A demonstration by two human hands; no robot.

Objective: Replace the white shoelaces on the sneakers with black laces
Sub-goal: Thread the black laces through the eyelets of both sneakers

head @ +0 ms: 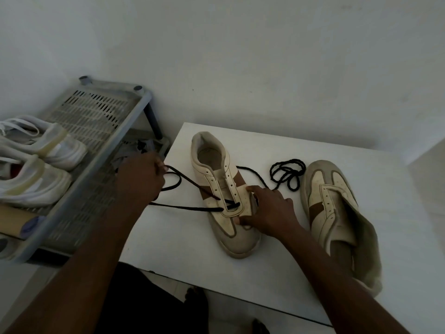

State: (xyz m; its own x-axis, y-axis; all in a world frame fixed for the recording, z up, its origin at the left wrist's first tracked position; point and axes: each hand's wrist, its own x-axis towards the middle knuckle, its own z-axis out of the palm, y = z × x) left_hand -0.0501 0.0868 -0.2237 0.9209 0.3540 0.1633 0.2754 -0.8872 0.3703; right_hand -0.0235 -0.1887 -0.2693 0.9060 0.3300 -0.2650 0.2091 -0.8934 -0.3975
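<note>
**Black lace in lowest eyelets of left-hand sneaker; both hands engaged**

Nearest me, both forearms reach up over the near edge of the white table [168, 242]. I see my right hand [267, 208] pressed down on the right flank of the cream sneaker [224, 196], fingers spread and flat, thumb at the sneaker's side near the toe; it steadies the shoe, not closed round anything. This sneaker stands toe toward the near edge, heel toward the far edge, about mid-table.

The black lace [192, 208] passes through the lowest eyelets, just left of my right hand. Two strands run from there leftward past the table's left edge to my left hand [140, 179], which is closed on them, pinched at the fingertips. A loop of the same lace hangs by that hand. Another strand leaves the sneaker's right side, behind my right hand.

To the right, the second sneaker [330, 201] lies unlaced near the table's right edge, heel toward me, its tongue flopped open. Between the two shoes, toward the far edge, a coiled black lace [286, 174] rests on the table; I cannot tell whether it joins the strand.

Beyond the left edge stands a grey rack [101, 131] carrying white shoes [36, 165].
</note>
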